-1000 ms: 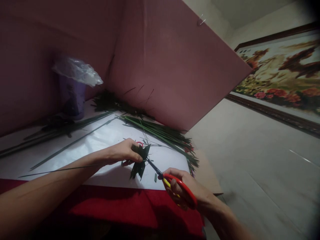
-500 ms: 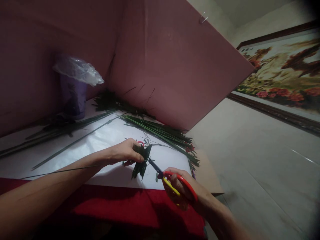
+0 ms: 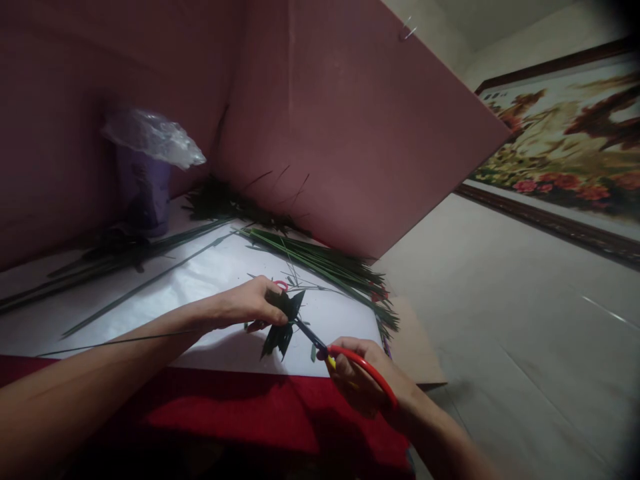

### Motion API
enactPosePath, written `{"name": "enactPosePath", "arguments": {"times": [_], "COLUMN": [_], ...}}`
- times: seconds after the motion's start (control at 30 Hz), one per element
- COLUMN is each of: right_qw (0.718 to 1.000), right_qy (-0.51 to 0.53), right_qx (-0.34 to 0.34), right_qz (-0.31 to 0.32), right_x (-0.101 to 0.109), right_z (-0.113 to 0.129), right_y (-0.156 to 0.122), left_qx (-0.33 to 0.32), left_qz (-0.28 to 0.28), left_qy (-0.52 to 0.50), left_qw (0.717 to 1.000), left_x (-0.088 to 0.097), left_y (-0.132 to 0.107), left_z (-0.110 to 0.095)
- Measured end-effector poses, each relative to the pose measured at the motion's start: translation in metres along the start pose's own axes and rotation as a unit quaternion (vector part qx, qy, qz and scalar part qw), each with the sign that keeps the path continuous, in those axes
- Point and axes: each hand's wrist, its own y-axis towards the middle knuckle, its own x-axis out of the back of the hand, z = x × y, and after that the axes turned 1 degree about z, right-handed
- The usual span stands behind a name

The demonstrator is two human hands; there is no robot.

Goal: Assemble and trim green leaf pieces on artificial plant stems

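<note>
My left hand [image 3: 247,303] pinches a small bunch of dark green leaves [image 3: 281,325] over the white sheet [image 3: 200,280] on the table. A thin green stem runs back from that hand along my forearm. My right hand [image 3: 364,383] grips red-handled scissors [image 3: 350,363]. Their dark blades point up-left and meet the leaves just below my left fingers. The blades look nearly closed on the leaf bunch.
A bundle of long green stems [image 3: 325,267] lies to the right by the maroon cardboard wall [image 3: 350,133]. More stems [image 3: 125,257] lie at the left. A purple cup with a plastic bag [image 3: 147,173] stands in the corner. A red cloth [image 3: 250,413] covers the table's front edge.
The scissor handles have closed slightly in my right hand. Both hands stay in nearly the same place over the sheet.
</note>
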Motion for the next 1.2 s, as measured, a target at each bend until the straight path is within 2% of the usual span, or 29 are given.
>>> {"name": "enactPosePath", "arguments": {"times": [0.27,0.47,0.67,0.8,0.93,1.03,1.2], "right_qw": [0.999,0.995,0.993,0.994,0.998,0.998,0.998], "right_qy": [0.019,-0.032,0.001,-0.008,-0.019,0.005,0.029], "right_qx": [-0.002,0.022,0.031,0.041,0.055,0.056,0.047], "right_qz": [-0.047,-0.096,-0.114,-0.103,-0.037,0.001,0.021], "right_x": [-0.008,-0.007,-0.006,-0.001,0.003,0.002,-0.005], "right_z": [0.006,0.002,-0.002,-0.006,-0.012,-0.014,-0.012], "right_y": [-0.002,0.002,0.004,0.003,0.0,-0.003,-0.005], "left_qx": [-0.005,-0.019,-0.028,-0.025,-0.02,-0.019,-0.019], "left_qz": [-0.002,-0.002,-0.004,-0.011,-0.017,-0.012,-0.008], "left_qy": [-0.026,-0.044,-0.052,-0.058,-0.062,-0.066,-0.066], "left_qw": [1.0,0.999,0.998,0.998,0.998,0.998,0.998], "left_x": [0.0,0.002,0.005,0.005,0.003,0.002,0.001], "left_y": [0.0,0.001,0.003,0.003,0.002,0.002,0.002], "left_z": [-0.002,-0.001,0.004,0.004,0.002,0.001,-0.001]}}
